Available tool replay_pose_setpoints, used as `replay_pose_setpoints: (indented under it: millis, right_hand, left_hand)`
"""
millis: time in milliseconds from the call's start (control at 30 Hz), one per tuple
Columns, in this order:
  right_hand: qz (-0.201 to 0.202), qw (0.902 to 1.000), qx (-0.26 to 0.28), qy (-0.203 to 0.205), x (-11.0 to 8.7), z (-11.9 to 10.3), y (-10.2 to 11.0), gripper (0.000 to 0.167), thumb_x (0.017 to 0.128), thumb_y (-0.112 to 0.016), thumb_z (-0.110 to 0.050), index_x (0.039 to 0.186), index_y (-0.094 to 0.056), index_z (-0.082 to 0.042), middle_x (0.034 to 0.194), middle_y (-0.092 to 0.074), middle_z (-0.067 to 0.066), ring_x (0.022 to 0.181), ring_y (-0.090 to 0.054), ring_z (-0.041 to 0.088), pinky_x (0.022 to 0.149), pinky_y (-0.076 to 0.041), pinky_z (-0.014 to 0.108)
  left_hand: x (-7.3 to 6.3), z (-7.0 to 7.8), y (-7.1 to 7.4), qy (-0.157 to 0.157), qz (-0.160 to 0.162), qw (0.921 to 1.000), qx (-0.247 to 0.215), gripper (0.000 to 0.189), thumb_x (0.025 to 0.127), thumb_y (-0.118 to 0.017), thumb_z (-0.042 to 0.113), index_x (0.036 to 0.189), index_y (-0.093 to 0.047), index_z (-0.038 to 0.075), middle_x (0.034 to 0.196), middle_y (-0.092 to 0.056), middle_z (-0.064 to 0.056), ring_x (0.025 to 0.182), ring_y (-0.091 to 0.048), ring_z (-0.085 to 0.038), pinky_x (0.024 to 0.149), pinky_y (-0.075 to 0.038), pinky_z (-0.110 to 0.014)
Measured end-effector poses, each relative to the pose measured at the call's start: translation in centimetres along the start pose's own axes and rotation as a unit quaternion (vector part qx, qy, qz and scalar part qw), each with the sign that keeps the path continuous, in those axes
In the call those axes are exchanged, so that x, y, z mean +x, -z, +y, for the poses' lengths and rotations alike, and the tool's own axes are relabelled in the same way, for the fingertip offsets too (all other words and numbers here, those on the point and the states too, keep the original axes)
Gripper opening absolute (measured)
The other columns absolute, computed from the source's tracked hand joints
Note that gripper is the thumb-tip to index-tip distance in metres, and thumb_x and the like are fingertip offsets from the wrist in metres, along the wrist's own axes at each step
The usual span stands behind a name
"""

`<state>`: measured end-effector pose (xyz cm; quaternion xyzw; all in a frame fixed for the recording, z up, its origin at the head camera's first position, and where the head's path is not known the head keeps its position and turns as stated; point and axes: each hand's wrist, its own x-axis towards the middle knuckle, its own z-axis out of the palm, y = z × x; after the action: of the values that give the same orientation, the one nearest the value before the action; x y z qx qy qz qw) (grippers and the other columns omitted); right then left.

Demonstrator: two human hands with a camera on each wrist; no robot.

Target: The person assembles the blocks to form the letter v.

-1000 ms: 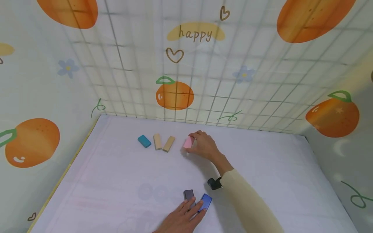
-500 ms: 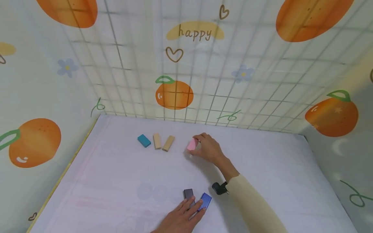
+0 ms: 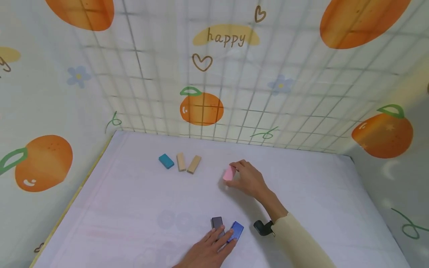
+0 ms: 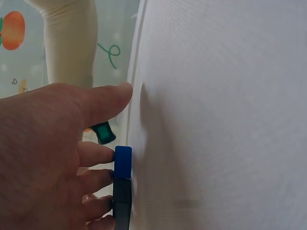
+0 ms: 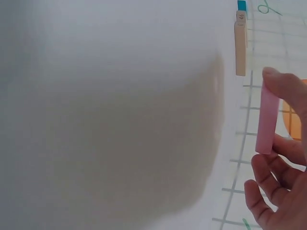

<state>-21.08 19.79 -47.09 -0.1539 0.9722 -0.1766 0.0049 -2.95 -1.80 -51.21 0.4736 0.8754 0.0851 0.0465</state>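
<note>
Head view: right fingers have carried the pink block rightward.

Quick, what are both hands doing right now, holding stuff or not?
Left hand: open, fingertips resting on the dark gray block and the blue block.
Right hand: closed on the pink block, pinching it.

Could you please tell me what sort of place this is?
Probably an indoor tabletop workspace, screened off, though the room beyond is not shown. A white tabletop, a backdrop printed with oranges and "happy", and loose pieces such as a pink block and a blue block suggest it.
</note>
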Motion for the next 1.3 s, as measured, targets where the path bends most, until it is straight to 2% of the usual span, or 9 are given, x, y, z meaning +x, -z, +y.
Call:
replay_pose_setpoints:
  millis: [433, 733, 1000, 1167, 1300]
  right_hand:
    - [0.03, 0.9993, -0.015, 0.018, -3.8, 1.1, -0.2, 0.07, 0.075, -0.089, -0.04, 0.128, -0.065, -0.001, 0.115, -0.064, 0.013, 0.093, -0.061, 0.025, 0.076, -0.054, 0.043]
    - [0.027, 0.9995, -0.012, 0.008, -6.4, 1.3, -0.7, 0.07, 0.075, -0.089, -0.04, 0.129, -0.065, -0.002, 0.117, -0.063, 0.012, 0.091, -0.061, 0.024, 0.075, -0.055, 0.042]
    - [0.022, 0.9996, -0.016, -0.003, -8.3, 1.5, -1.2, 0.07, 0.076, -0.087, -0.046, 0.127, -0.066, -0.002, 0.117, -0.063, 0.011, 0.093, -0.063, 0.024, 0.077, -0.055, 0.044]
    - [0.008, 0.9997, -0.017, -0.015, -9.2, 1.3, -1.1, 0.071, 0.075, -0.087, -0.046, 0.127, -0.066, -0.003, 0.115, -0.063, 0.01, 0.09, -0.061, 0.021, 0.076, -0.055, 0.042]
    - [0.004, 0.9997, -0.023, -0.008, -9.9, 1.2, -1.0, 0.071, 0.074, -0.088, -0.047, 0.126, -0.066, -0.003, 0.114, -0.063, 0.008, 0.089, -0.06, 0.017, 0.076, -0.055, 0.039]
  left_hand:
    - [0.2, -0.1, -0.2, -0.007, 0.006, 0.9999, -0.008, 0.087, 0.099, -0.022, 0.074, 0.159, -0.03, 0.012, 0.166, -0.024, -0.009, 0.152, -0.022, -0.03, 0.117, -0.031, -0.042]
    - [0.0, 0.0, -0.3, -0.013, 0.022, 0.9996, 0.007, 0.084, 0.1, -0.025, 0.071, 0.159, -0.033, 0.011, 0.165, -0.027, -0.009, 0.151, -0.026, -0.029, 0.117, -0.032, -0.04]
    - [0.1, 0.0, -0.2, -0.009, 0.011, 0.9998, -0.012, 0.085, 0.1, -0.02, 0.071, 0.159, -0.031, 0.012, 0.166, -0.026, -0.009, 0.152, -0.023, -0.029, 0.117, -0.031, -0.041]
    - [0.1, 0.0, -0.5, -0.011, 0.026, 0.9996, -0.009, 0.083, 0.101, -0.021, 0.07, 0.158, -0.033, 0.011, 0.165, -0.028, -0.01, 0.151, -0.025, -0.03, 0.116, -0.033, -0.041]
    - [0.0, 0.0, -0.7, -0.01, 0.03, 0.9994, -0.011, 0.083, 0.101, -0.019, 0.069, 0.159, -0.033, 0.011, 0.165, -0.028, -0.01, 0.151, -0.025, -0.03, 0.116, -0.034, -0.041]
